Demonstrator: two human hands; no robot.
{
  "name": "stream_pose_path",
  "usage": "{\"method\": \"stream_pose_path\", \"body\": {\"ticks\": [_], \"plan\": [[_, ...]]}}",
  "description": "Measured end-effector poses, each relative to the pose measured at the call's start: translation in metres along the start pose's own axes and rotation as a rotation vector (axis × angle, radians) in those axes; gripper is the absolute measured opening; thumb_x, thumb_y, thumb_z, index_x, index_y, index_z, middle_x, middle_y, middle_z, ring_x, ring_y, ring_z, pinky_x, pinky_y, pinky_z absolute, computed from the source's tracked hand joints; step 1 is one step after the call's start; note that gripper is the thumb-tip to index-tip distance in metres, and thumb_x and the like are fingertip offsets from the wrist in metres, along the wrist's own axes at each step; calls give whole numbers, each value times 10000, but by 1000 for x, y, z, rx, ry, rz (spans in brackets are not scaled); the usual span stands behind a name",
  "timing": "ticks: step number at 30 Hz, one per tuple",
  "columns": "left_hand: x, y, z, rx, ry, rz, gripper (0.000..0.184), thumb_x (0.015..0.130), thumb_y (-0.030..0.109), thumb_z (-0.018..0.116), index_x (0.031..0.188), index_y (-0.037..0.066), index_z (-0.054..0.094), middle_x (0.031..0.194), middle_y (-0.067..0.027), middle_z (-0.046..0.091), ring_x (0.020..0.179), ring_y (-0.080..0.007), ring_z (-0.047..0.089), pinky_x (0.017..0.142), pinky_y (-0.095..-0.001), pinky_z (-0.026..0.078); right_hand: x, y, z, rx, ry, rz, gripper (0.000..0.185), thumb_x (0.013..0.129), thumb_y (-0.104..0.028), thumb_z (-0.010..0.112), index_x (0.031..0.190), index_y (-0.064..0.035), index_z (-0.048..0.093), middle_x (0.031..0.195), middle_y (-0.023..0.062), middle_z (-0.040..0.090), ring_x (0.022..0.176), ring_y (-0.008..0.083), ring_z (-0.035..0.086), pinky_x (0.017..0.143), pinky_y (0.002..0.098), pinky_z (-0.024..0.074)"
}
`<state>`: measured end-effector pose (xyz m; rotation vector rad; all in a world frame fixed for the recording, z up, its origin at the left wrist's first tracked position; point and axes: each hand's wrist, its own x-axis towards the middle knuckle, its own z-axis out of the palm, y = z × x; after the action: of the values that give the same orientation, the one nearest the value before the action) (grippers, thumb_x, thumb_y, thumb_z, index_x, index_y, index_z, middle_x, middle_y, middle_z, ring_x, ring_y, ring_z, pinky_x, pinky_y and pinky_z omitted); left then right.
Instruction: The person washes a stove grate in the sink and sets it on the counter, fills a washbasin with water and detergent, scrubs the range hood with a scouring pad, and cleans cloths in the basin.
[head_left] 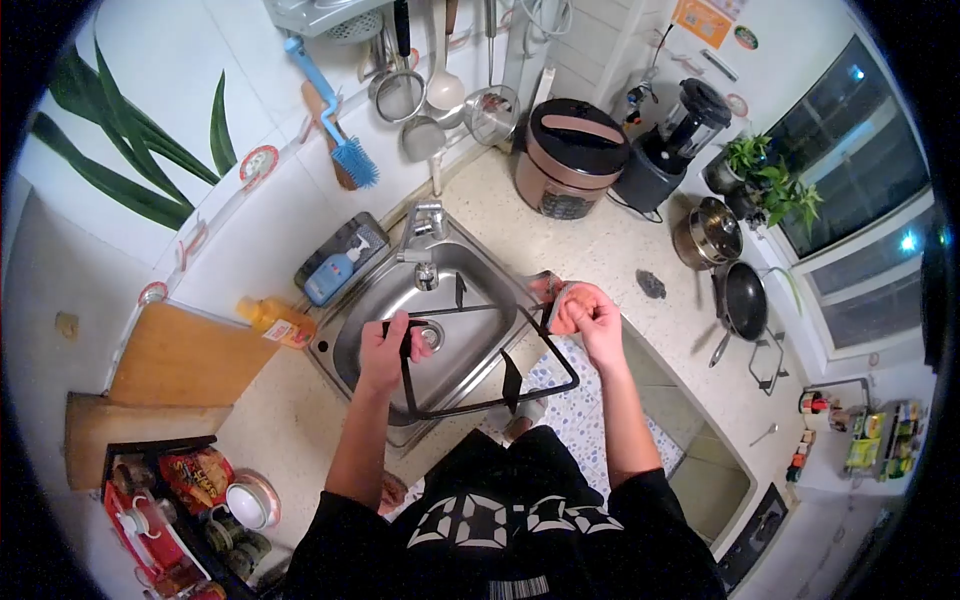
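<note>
A black metal stove grate (pixel 512 380), a squared frame with upright prongs, is held tilted above the steel sink (pixel 356 318) and its front rim. My left hand (pixel 382 352) is closed around the grate's left bar, thumb on top. At the right corner, my right hand (pixel 597 318) pinches a crumpled orange-and-grey cloth (pixel 565 305) against the bar. Part of that bar is hidden by the cloth and fingers. Behind the grate, the faucet (pixel 426 235) stands at the sink's back edge; the drain shows beside my left fingers.
A blue soap bottle (pixel 330 278) and an orange bottle (pixel 275 320) stand left of the sink. On the counter are a rice cooker (pixel 570 160), a blender (pixel 680 130), a dark scouring pad (pixel 650 284), a pot (pixel 708 233), a frying pan (pixel 740 300) and another grate (pixel 768 362).
</note>
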<state>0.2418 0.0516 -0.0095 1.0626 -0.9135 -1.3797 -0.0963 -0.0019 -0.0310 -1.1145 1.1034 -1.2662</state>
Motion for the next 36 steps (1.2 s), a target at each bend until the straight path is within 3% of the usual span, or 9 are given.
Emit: {"method": "stream_pose_path", "body": {"ticks": [5, 9, 14, 21, 22, 24, 26, 33, 36], "plan": [[1, 7, 3, -24, 49, -9, 522, 1053, 326, 497, 668, -9, 602, 587, -66, 570, 532, -175, 575, 557, -319, 482, -2, 2, -10, -243, -252, 130, 187, 918, -68, 683, 1091, 0, 664, 881, 11, 689, 830, 86, 624, 747, 247, 506], [1, 1, 12, -63, 86, 8, 512, 1048, 322, 512, 659, 1, 600, 592, -56, 569, 520, -158, 553, 552, -309, 484, -3, 4, 7, 50, 58, 86, 115, 960, -113, 648, 944, 0, 663, 801, 9, 664, 684, 80, 599, 627, 237, 487], [-4, -1, 20, 55, 182, 62, 505, 1048, 316, 514, 658, 8, 607, 591, -45, 564, 519, -137, 545, 558, -286, 493, -11, 14, -27, 28, 158, 8, 359, 1018, -234, 566, 1231, 51, 616, 1190, 151, 682, 1068, 200, 660, 950, 341, 507], [-15, 3, 53, 564, 280, 165, 387, 955, 268, 656, 657, 22, 624, 599, -58, 619, 567, -175, 591, 587, -309, 467, -70, -29, -43, 102, -203, 5, 646, 1008, -448, 538, 1365, 88, 490, 1117, 153, 693, 1039, 228, 665, 983, 380, 492], [-15, 2, 57, 647, 273, 245, 396, 966, 273, 642, 656, 26, 629, 595, -46, 616, 553, -163, 578, 577, -307, 459, -74, -45, -32, 45, -299, 60, 610, 1002, -396, 558, 1412, 47, 468, 1076, 111, 697, 993, 215, 672, 990, 393, 482], [-15, -1, 63, 810, 257, 406, 417, 988, 283, 614, 653, 34, 638, 586, -21, 610, 523, -139, 554, 557, -302, 443, -72, -50, -3, -564, -360, -253, 574, 955, -254, 632, 1439, 0, 460, 1073, 109, 708, 974, 215, 681, 1003, 393, 463], [-17, -1, 71, 850, 274, 434, 351, 941, 259, 655, 658, 50, 652, 615, -53, 635, 562, -220, 592, 604, -344, 468, -70, -65, 23, -721, -287, -372, 498, 938, -108, 621, 1403, 0, 478, 922, 84, 687, 839, 161, 653, 826, 330, 502], [-23, 11, 89, 1028, 223, 653, 237, 863, 225, 717, 706, 52, 676, 696, -113, 663, 694, -324, 641, 657, -391, 501, -59, -63, 34, -499, -213, 179, 291, 866, 62, 614, 1154, 45, 578, 803, 112, 670, 629, 153, 637, 613, 288, 520], [-24, 9, 92, 1014, 208, 636, 214, 855, 221, 722, 732, 49, 686, 731, -118, 678, 725, -327, 654, 677, -403, 511, -59, -38, 33, -516, -58, -22, 218, 861, 7, 674, 1073, 36, 630, 839, 141, 680, 619, 160, 660, 564, 289, 519]]}}
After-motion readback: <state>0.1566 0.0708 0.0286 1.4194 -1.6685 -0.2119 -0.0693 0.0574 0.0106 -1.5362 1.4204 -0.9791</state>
